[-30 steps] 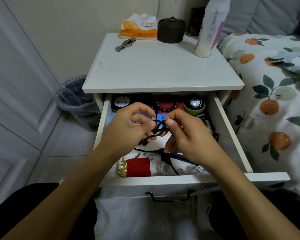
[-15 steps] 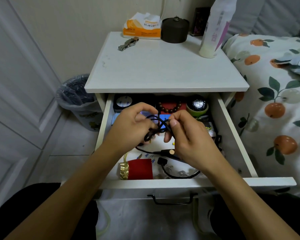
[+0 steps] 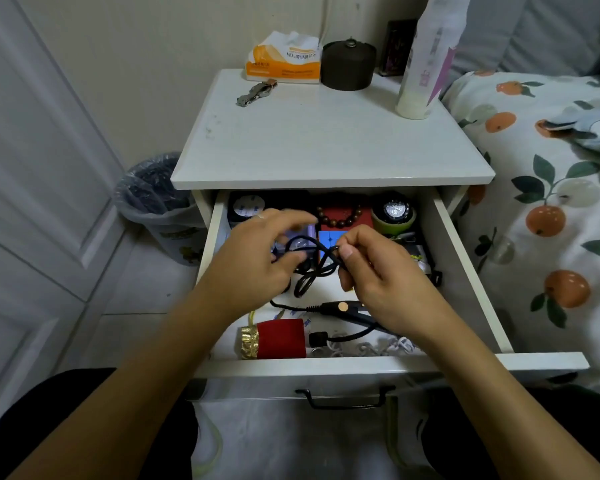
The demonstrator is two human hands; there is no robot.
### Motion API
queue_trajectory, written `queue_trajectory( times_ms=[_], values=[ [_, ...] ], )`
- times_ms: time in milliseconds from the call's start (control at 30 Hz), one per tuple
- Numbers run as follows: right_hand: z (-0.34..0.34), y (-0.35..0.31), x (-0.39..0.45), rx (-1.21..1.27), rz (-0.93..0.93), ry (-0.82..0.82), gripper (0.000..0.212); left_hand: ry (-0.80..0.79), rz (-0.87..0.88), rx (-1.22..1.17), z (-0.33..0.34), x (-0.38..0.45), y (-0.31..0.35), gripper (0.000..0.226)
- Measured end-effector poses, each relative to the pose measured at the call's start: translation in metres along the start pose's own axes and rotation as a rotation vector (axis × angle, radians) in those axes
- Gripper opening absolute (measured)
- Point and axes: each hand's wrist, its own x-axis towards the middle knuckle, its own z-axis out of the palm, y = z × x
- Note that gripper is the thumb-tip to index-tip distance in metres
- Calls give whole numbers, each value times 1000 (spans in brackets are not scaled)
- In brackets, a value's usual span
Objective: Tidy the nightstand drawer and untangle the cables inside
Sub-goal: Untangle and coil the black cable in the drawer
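The nightstand drawer (image 3: 329, 367) stands pulled open in front of me. Above its middle I hold a tangled black cable (image 3: 311, 268) between both hands. My right hand (image 3: 381, 275) pinches a strand with thumb and forefinger. My left hand (image 3: 253, 261) holds the other side of the loop at the thumb, and its index finger is lifted and blurred. More of the black cable runs to a black plug with an orange dot (image 3: 340, 307) lying under my right hand. A white cable (image 3: 378, 348) lies along the drawer's front.
The drawer also holds a red pouch with a gold end (image 3: 281, 338), a bead bracelet (image 3: 340, 218), a blue cube (image 3: 328, 239) and a green watch case (image 3: 394, 213). On the nightstand top (image 3: 326, 143) are tissues, a dark jar, a watch and a bottle. Bin left, bed right.
My hands have drawn slightly apart, spreading the cable loop between them. My left index finger has lifted off the cable. The plug and lower cable have shifted little.
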Motion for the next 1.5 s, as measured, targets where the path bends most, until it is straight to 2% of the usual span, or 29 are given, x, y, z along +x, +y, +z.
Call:
queue_trajectory(
  times_ms=[67, 167, 267, 333, 367, 400, 533, 633, 700, 767, 833, 867, 900, 967, 1033, 1267, 1367, 1433, 1500],
  values=[
    [-1, -1, -1, -2, -6, -6, 18, -43, 194, 48, -3, 0, 5, 22],
    [-2, -2, -2, 18, -3, -18, 19, 41, 250, 72, -3, 0, 4, 18],
    [-4, 0, -1, 64, 23, -14, 18, 180, -14, -52, -2, 1, -4, 15],
    [-3, 1, 1, 54, 35, -11, 17, 147, -217, -9, 0, 4, -12, 15],
    [-2, 2, 2, 41, 36, -13, 17, 93, -249, 61, 0, 4, -13, 15],
    [0, 2, 2, 31, 35, -16, 17, 38, -210, 132, 0, 3, -11, 18],
    [2, 5, 3, 36, 41, -13, 18, -62, 194, 216, -4, -1, 8, 22],
    [1, 5, 2, 128, 67, -20, 19, 6, 251, 259, -4, -4, 11, 23],
    [-1, 3, 1, 211, 78, -7, 21, 100, 132, 195, -3, -4, 6, 21],
    [-3, 0, 2, 271, 80, 9, 21, 162, -75, 186, -5, 0, -5, 17],
    [-2, 1, 3, 268, 77, 25, 20, 87, -268, 309, -9, 4, -15, 16],
    [-1, 3, 3, 275, 79, 29, 20, 34, -294, 371, -9, 4, -14, 17],
    [1, 4, 3, 293, 84, 28, 21, -5, -252, 390, -7, 3, -11, 23],
    [5, 6, 5, 313, 87, 16, 21, -61, -52, 303, -4, 0, -1, 42],
    [5, 7, 5, 318, 84, 3, 20, -97, 128, 227, -3, 0, 7, 50],
    [3, 3, 1, 236, 50, -66, 20, -65, 291, 341, -8, 4, 11, 27],
    [1, 1, -1, 182, 73, -39, 22, 9, 228, 397, -8, 4, 6, 19],
    [-1, 0, -1, 159, 97, -18, 21, 48, 63, 398, -10, 3, 3, 20],
    [0, -2, 1, 176, 119, -21, 19, 5, -134, 446, -11, 3, -2, 24]
  ],
)
